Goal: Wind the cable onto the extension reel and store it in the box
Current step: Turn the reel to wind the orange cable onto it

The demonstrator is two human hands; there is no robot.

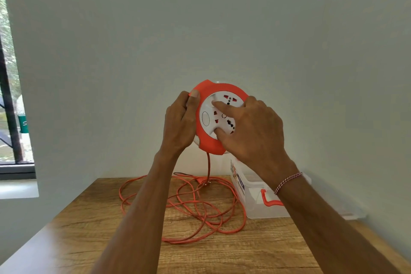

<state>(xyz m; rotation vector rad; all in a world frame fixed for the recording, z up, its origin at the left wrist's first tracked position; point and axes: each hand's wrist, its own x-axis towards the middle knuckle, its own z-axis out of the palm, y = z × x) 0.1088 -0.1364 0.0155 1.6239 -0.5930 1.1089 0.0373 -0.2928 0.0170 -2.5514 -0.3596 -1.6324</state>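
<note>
I hold a round orange-and-white extension reel [210, 118] upright in the air above the table, its socket face toward me. My left hand [180, 122] grips its left rim, thumb on the orange edge. My right hand [251, 133] lies on the white socket disc, with finger and thumb pressed into its recesses. An orange cable [195, 204] hangs from the reel's bottom and lies in loose tangled loops on the wooden table [89, 229]. A clear plastic box [255, 204] with an orange latch stands at the right, partly hidden by my right forearm.
The table stands against a pale wall in a corner. A window with a dark frame [13, 162] is at the far left. The box's clear lid [351, 213] seems to lie beside it on the right.
</note>
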